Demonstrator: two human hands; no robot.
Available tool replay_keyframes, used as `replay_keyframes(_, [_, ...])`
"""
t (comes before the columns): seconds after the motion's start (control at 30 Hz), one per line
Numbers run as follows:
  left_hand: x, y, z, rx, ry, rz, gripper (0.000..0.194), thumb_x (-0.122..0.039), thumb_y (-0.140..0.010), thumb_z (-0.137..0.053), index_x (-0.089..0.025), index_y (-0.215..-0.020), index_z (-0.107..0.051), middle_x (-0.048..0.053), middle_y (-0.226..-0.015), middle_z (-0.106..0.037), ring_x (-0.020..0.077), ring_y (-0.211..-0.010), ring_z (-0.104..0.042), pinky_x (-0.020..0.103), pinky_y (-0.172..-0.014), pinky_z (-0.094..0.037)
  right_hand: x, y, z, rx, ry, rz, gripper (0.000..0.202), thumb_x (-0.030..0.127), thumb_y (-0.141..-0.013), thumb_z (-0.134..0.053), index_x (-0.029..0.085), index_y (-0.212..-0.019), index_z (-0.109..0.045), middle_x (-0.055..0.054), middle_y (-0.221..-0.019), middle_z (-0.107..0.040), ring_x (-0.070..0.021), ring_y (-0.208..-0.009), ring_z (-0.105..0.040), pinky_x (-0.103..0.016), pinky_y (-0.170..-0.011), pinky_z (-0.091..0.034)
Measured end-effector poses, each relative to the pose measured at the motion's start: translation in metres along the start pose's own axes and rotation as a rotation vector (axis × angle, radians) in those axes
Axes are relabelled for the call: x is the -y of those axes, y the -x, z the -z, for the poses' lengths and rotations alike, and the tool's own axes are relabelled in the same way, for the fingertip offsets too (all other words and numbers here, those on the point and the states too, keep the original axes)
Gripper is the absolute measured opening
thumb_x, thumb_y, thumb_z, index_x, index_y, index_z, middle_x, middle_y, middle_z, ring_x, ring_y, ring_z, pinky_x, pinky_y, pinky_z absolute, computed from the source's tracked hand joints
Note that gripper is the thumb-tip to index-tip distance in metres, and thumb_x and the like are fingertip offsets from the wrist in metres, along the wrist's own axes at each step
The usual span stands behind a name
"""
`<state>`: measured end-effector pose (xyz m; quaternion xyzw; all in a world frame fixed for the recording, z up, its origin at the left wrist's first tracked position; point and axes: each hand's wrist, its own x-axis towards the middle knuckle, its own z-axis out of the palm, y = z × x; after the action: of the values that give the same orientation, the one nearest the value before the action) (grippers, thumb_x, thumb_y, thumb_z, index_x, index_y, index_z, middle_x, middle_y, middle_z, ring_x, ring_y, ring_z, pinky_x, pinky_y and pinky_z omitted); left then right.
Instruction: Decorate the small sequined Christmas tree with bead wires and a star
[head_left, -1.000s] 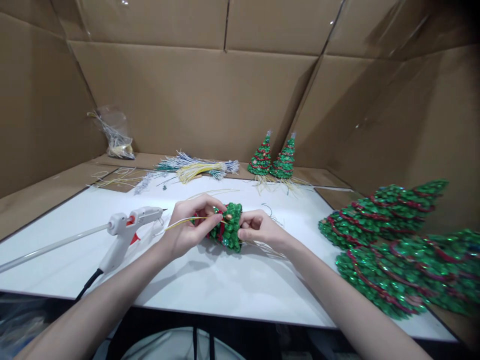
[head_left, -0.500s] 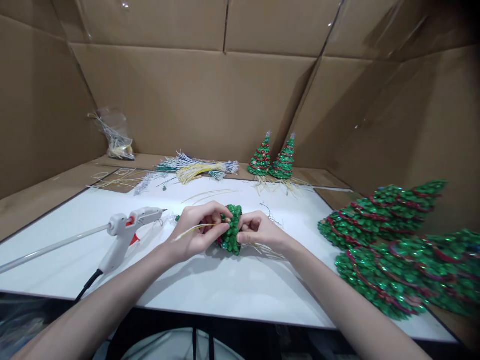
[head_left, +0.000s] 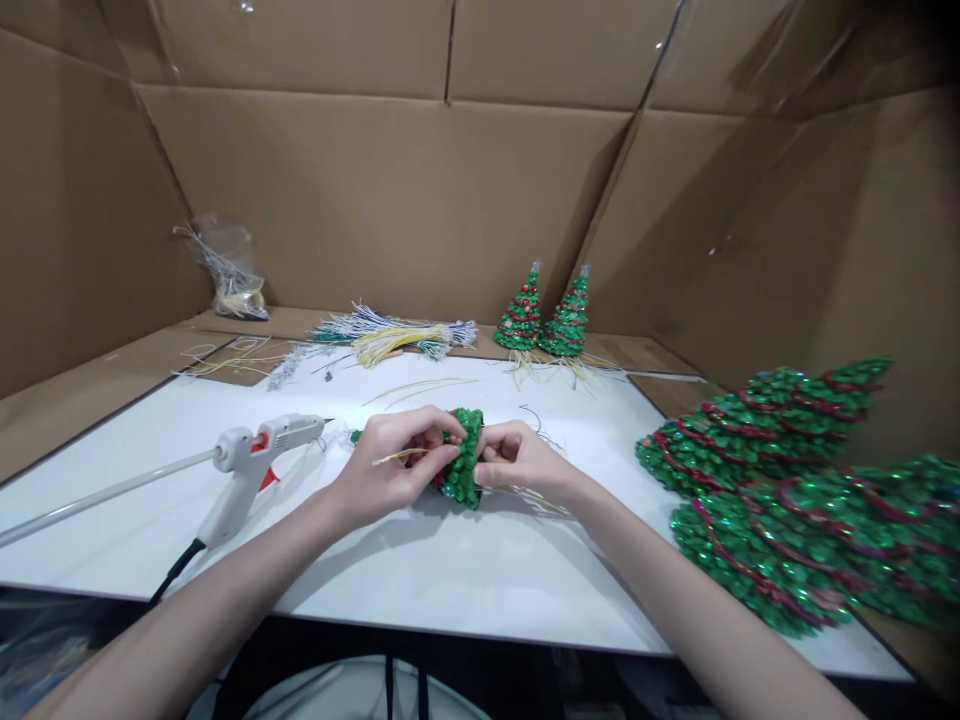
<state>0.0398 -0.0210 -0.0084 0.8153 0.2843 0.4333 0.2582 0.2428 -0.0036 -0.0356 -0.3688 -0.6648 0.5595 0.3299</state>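
Observation:
A small green sequin tree (head_left: 463,462) with red trim lies on its side over the white board (head_left: 420,560), held between both hands. My left hand (head_left: 390,468) grips its tip end and pinches a thin yellow wire (head_left: 395,456) against it. My right hand (head_left: 517,460) holds the wide base end, where several thin wires trail out to the right. Most of the tree's narrow part is hidden under my left fingers.
A white glue gun (head_left: 251,462) with a long stick and black cord rests left of my hands. A bundle of yellow and white wires (head_left: 390,338) lies at the back, two small upright trees (head_left: 544,315) beside it. Large sequin trees (head_left: 780,480) are piled at the right. Cardboard walls surround the board.
My left hand has closed further over the tree's tip and drawn the yellow wire in, so less wire sticks out to the left. The tree has turned slightly toward its base.

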Motion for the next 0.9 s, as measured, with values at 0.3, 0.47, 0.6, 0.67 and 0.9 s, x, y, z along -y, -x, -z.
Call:
replay_keyframes(0.3, [-0.001, 0.001, 0.010, -0.088, -0.001, -0.059, 0.010, -0.016, -0.080, -0.061, -0.013, -0.090, -0.062, 0.000, -0.064, -0.057, 0.0091, -0.054, -0.052, 0.018, -0.047, -0.042, 0.001, 0.001, 0.000, -0.001, -0.001, -0.016, 0.042, 0.047, -0.053, -0.081, 0.013, -0.060, -0.058, 0.010, -0.044, -0.031, -0.0047, -0.045, -0.025, -0.023, -0.046, -0.015])
replay_keyframes(0.47, [0.001, 0.000, 0.001, -0.021, -0.003, -0.060, 0.008, -0.013, -0.083, -0.057, -0.012, -0.089, -0.062, 0.000, -0.064, -0.058, 0.0082, -0.054, -0.050, 0.017, -0.049, -0.042, 0.001, 0.000, 0.001, 0.011, 0.011, -0.013, 0.043, 0.048, -0.054, -0.080, 0.012, -0.062, -0.058, 0.010, -0.044, -0.031, -0.0047, -0.045, -0.023, -0.023, -0.046, -0.015])
replay_keyframes(0.6, [0.001, -0.001, 0.001, 0.009, -0.047, -0.079, 0.011, -0.012, -0.082, -0.057, -0.012, -0.091, -0.062, -0.001, -0.064, -0.055, 0.0084, -0.055, -0.046, 0.018, -0.049, -0.040, -0.001, 0.000, 0.002, 0.011, 0.025, -0.006, 0.043, 0.049, -0.055, -0.080, 0.012, -0.064, -0.059, 0.010, -0.046, -0.031, -0.0048, -0.046, -0.023, -0.023, -0.046, -0.015])
replay_keyframes(0.67, [0.000, 0.000, 0.006, -0.001, -0.061, -0.098, 0.013, -0.012, -0.081, -0.056, -0.012, -0.093, -0.062, -0.001, -0.064, -0.054, 0.0090, -0.055, -0.046, 0.019, -0.050, -0.039, -0.002, 0.000, 0.002, 0.012, 0.029, -0.011, 0.043, 0.050, -0.055, -0.079, 0.012, -0.064, -0.058, 0.009, -0.046, -0.031, -0.0049, -0.046, -0.024, -0.024, -0.046, -0.014])
replay_keyframes(0.9, [0.000, 0.000, 0.012, -0.090, -0.057, -0.086, 0.010, -0.014, -0.083, -0.056, -0.013, -0.089, -0.063, -0.003, -0.059, -0.051, 0.0077, -0.050, -0.045, 0.017, -0.045, -0.037, 0.001, 0.001, 0.002, 0.008, 0.036, -0.010, 0.043, 0.050, -0.056, -0.079, 0.013, -0.062, -0.058, 0.009, -0.047, -0.030, -0.0051, -0.047, -0.024, -0.024, -0.047, -0.015])
